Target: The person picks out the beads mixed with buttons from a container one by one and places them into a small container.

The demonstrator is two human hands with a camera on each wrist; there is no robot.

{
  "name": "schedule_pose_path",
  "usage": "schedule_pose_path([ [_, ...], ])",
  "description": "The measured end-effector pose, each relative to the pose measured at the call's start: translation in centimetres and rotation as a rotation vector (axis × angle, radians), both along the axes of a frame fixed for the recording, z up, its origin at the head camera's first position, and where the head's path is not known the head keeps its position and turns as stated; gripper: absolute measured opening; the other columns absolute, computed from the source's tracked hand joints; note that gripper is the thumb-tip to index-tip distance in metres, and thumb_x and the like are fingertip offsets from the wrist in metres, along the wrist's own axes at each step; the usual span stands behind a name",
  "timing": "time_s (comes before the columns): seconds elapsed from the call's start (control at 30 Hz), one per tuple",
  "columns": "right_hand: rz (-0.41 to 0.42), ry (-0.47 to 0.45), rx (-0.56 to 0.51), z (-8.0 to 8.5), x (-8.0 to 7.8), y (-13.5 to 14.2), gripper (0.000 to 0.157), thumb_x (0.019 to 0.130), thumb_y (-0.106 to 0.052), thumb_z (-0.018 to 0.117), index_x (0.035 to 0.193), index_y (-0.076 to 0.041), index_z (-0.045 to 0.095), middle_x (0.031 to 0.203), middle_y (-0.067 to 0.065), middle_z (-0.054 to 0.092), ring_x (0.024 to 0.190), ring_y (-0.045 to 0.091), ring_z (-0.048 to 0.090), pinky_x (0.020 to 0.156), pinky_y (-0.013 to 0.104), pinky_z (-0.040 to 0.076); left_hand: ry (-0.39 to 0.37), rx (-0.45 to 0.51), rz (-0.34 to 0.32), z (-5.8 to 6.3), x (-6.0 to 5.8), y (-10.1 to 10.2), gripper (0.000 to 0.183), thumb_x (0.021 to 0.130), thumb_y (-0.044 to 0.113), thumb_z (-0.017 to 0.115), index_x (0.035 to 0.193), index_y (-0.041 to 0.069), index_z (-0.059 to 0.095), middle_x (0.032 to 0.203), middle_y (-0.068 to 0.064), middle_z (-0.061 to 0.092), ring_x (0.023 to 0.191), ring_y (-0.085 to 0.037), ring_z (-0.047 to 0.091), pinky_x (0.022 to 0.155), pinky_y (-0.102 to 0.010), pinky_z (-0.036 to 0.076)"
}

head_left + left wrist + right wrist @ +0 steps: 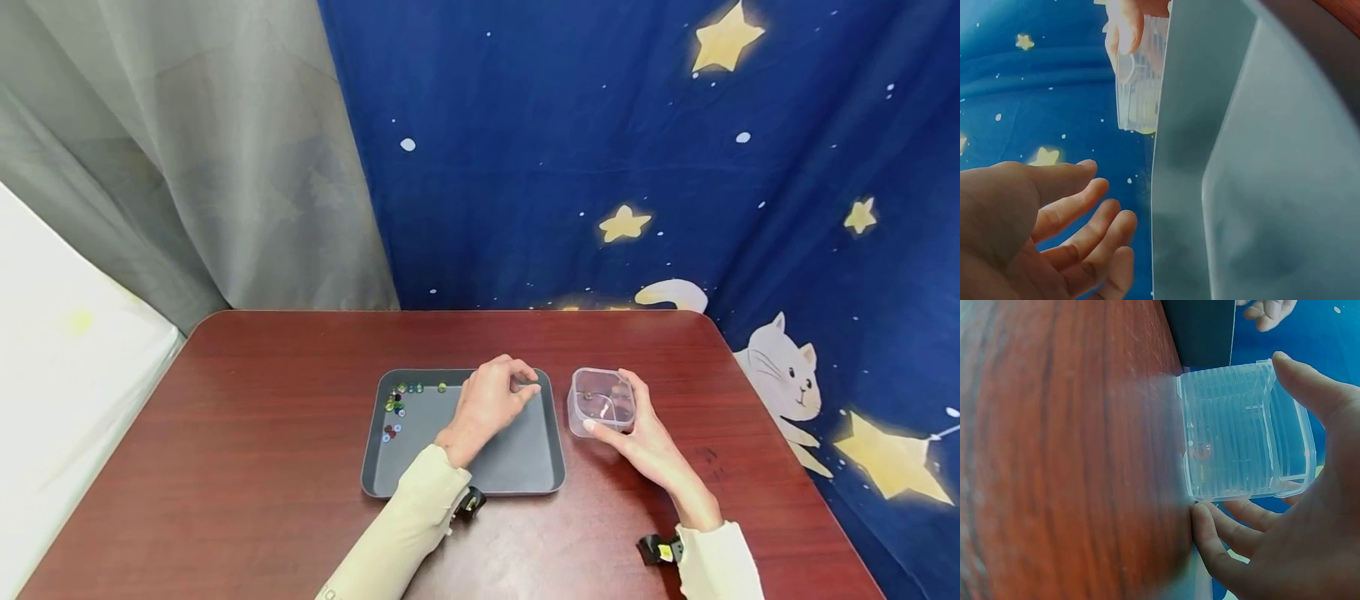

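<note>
My left hand (491, 396) hovers over the right part of a grey rectangular tray (517, 458). Its fingers are loosely bent and hold nothing, with a gap between thumb and fingertips in the left wrist view. With thumb and fingers on opposite sides, my right hand (651, 437) grips a clear plastic box (1229, 434) that stands on the table right of the tray. A small reddish piece (1202, 451) shows through the box's wall, near its bottom. Several small coloured glass beads (395, 407) lie along the tray's left side and far left corner.
Tray and box stand on a reddish-brown wooden table (262, 433). Behind its far edge hang a grey curtain (247, 167) and a blue curtain (525, 167) with stars. A black wrist strap (471, 502) sits at the left cuff, close to the tray's near rim.
</note>
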State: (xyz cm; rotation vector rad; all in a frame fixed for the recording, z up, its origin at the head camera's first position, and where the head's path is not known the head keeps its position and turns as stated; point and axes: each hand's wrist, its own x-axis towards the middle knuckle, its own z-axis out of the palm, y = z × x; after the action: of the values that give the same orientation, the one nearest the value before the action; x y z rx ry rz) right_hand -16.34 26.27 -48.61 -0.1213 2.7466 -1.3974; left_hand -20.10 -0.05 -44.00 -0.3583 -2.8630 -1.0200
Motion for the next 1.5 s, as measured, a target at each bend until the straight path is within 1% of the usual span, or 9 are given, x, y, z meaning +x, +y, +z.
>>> schedule_pose_path([
  [0.07, -0.003, -0.002, 0.002, 0.1, 0.0, 0.0, 0.098, 0.091, -0.033, 0.080, 0.162, -0.019, 0.014, 0.153, 0.021, 0.041, 0.134, 0.038, 0.049, 0.105, 0.050, 0.047, -0.011, 0.002, 0.009, 0.0, -0.1, -0.3, 0.011, 0.091, 0.031, 0.081, 0.101, 0.027, 0.079, 0.093, 0.007, 0.070, 0.084, -0.008, 0.067, 0.069, -0.028, 0.051],
  [0.2, 0.000, -0.002, -0.002, 0.1, -0.2, 0.1, 0.098, 0.091, -0.033, 0.081, 0.162, -0.019, 0.014, 0.152, 0.021, 0.042, 0.134, 0.038, 0.050, 0.103, 0.042, 0.048, -0.025, 0.001, 0.031, -0.1, -0.2, -0.8, 0.010, 0.090, 0.032, 0.082, 0.099, 0.027, 0.079, 0.093, 0.006, 0.072, 0.083, -0.010, 0.067, 0.070, -0.031, 0.053],
  [0.27, 0.000, -0.004, -0.002, 0.1, -0.2, 0.1, 0.098, 0.091, -0.034, 0.080, 0.162, -0.020, 0.014, 0.152, 0.020, 0.043, 0.133, 0.037, 0.051, 0.103, 0.040, 0.048, -0.037, -0.004, 0.040, -0.1, -0.2, -1.0, 0.011, 0.090, 0.033, 0.082, 0.099, 0.027, 0.079, 0.094, 0.006, 0.072, 0.082, -0.010, 0.067, 0.070, -0.032, 0.053],
  [0.5, -0.007, -0.012, 0.001, 0.1, 0.0, 0.2, 0.099, 0.091, -0.035, 0.080, 0.162, -0.021, 0.014, 0.153, 0.021, 0.041, 0.135, 0.038, 0.048, 0.107, 0.055, 0.045, -0.068, -0.011, 0.061, -0.1, -0.6, -1.7, 0.009, 0.090, 0.031, 0.082, 0.097, 0.027, 0.079, 0.095, 0.006, 0.073, 0.080, -0.010, 0.065, 0.068, -0.032, 0.051],
  [0.7, -0.002, -0.010, 0.001, 0.1, 0.1, 0.1, 0.099, 0.091, -0.034, 0.080, 0.162, -0.019, 0.013, 0.154, 0.022, 0.041, 0.135, 0.039, 0.049, 0.108, 0.053, 0.045, -0.085, -0.020, 0.080, 0.1, -1.0, -2.5, 0.008, 0.091, 0.031, 0.082, 0.096, 0.027, 0.078, 0.095, 0.005, 0.075, 0.077, -0.008, 0.063, 0.068, -0.032, 0.051],
  [0.9, -0.005, -0.011, -0.019, 0.1, 0.0, 0.1, 0.099, 0.090, -0.034, 0.081, 0.162, -0.020, 0.013, 0.155, 0.022, 0.039, 0.138, 0.040, 0.045, 0.112, 0.061, 0.041, -0.081, -0.026, 0.091, 0.0, -1.4, -3.4, 0.006, 0.091, 0.030, 0.081, 0.095, 0.027, 0.078, 0.091, 0.008, 0.074, 0.076, -0.008, 0.064, 0.069, -0.032, 0.051],
  [0.97, -0.007, -0.009, -0.016, 0.1, 0.0, 0.1, 0.099, 0.090, -0.034, 0.081, 0.162, -0.020, 0.013, 0.154, 0.021, 0.040, 0.138, 0.040, 0.046, 0.112, 0.061, 0.041, -0.083, -0.027, 0.097, 0.0, -1.5, -3.7, 0.006, 0.091, 0.030, 0.081, 0.095, 0.027, 0.078, 0.090, 0.009, 0.074, 0.076, -0.008, 0.064, 0.069, -0.032, 0.051],
  [1.17, -0.011, -0.004, -0.005, 0.1, 0.1, 0.1, 0.099, 0.090, -0.032, 0.081, 0.162, -0.019, 0.014, 0.153, 0.021, 0.042, 0.136, 0.038, 0.048, 0.109, 0.054, 0.044, -0.103, -0.019, 0.112, -0.1, -1.4, -4.2, 0.006, 0.091, 0.030, 0.081, 0.095, 0.027, 0.077, 0.090, 0.008, 0.073, 0.075, -0.008, 0.064, 0.068, -0.031, 0.051],
  [1.5, -0.008, 0.003, -0.008, 0.1, 0.1, 0.0, 0.098, 0.090, -0.032, 0.081, 0.161, -0.018, 0.016, 0.151, 0.020, 0.045, 0.135, 0.037, 0.051, 0.105, 0.041, 0.047, -0.093, -0.024, 0.137, -0.3, -1.6, -5.0, 0.005, 0.090, 0.029, 0.082, 0.093, 0.027, 0.078, 0.086, 0.009, 0.075, 0.074, -0.009, 0.065, 0.068, -0.033, 0.051],
])
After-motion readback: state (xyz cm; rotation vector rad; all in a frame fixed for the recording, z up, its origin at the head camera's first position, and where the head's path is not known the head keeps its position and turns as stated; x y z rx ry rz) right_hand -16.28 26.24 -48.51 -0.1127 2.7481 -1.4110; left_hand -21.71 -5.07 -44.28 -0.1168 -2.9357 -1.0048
